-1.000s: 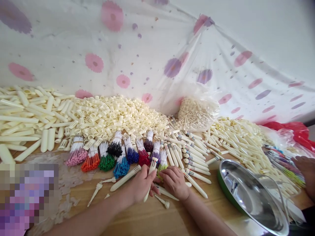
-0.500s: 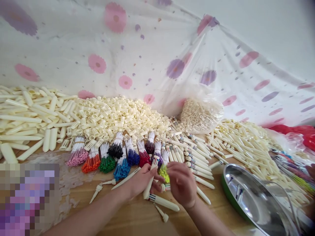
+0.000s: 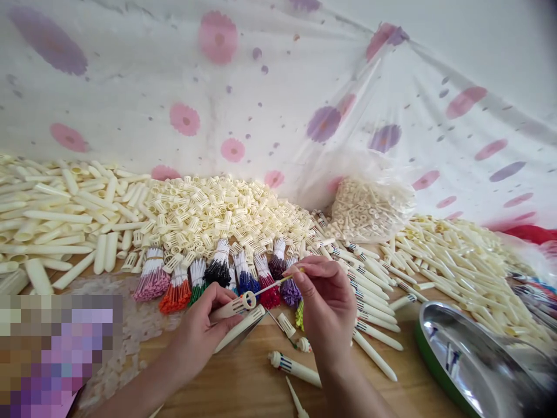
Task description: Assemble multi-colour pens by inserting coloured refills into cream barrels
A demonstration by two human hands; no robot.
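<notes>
My left hand (image 3: 214, 318) grips a cream pen barrel (image 3: 230, 309) whose open ring end faces right. Pinched in my right hand (image 3: 324, 290) is a thin white refill (image 3: 267, 288) with a yellowish end, its tip at the barrel's opening. Just below the held barrel lies another cream barrel (image 3: 246, 328). Bundles of coloured refills stand behind the hands, among them pink (image 3: 151, 284), orange (image 3: 174, 293), black (image 3: 219, 268) and purple (image 3: 290, 290). An assembled pen (image 3: 296, 368) rests on the table below the hands.
Slotted cream parts (image 3: 221, 209) are heaped at the back, long barrels (image 3: 56, 217) at the left. Finished pens (image 3: 376, 305) lie in a row right of my right hand, near a metal bowl (image 3: 474, 360) and a bag of small parts (image 3: 374, 206). More cream pieces (image 3: 456, 255) fill the right.
My left hand has moved left and tilted the barrel sideways. My right hand now holds a thin refill against its opening. The view has shifted slightly.
</notes>
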